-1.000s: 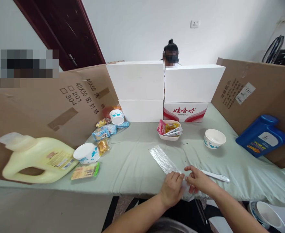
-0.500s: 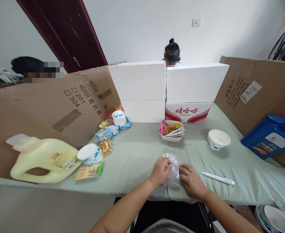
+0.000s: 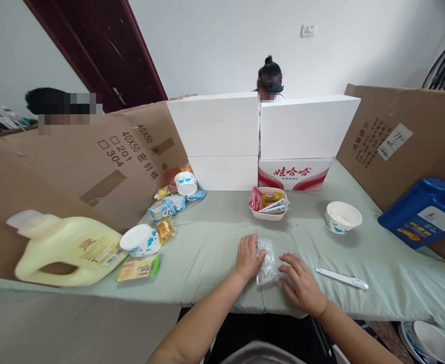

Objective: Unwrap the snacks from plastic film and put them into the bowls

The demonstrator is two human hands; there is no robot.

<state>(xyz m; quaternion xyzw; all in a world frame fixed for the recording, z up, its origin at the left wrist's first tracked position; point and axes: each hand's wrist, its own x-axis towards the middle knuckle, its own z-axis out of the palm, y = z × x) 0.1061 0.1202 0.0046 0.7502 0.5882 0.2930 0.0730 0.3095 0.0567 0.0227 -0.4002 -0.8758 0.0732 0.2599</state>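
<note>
A clear, crinkled piece of plastic [image 3: 266, 262], a bag or bubble wrap, lies flat on the cloth in front of me. My left hand [image 3: 249, 258] rests along its left edge, thumb touching the plastic and fingers stretched out. To the right of the plastic, my right hand [image 3: 301, 285] hovers low or rests with fingers spread, a small gap from it, holding nothing. A slim white handled tool [image 3: 342, 278], its kind unclear, lies right of that hand. Beyond the plastic stands a small white tray [image 3: 268, 215] with several packets and sachets.
Paper bowls stand right [image 3: 342, 217] and left [image 3: 141, 240]. Snack packets [image 3: 162, 211] and a yellow jug [image 3: 70, 247] are at left, a blue bottle [image 3: 421, 212] at right. White boxes [image 3: 222, 126] and cardboard panels [image 3: 131, 156] wall the table. Two people sit beyond.
The plastic now lies flatter and lower. My left hand has moved left off its top to its edge, fingers straightened. My right hand has lifted slightly, its fingers more spread.
</note>
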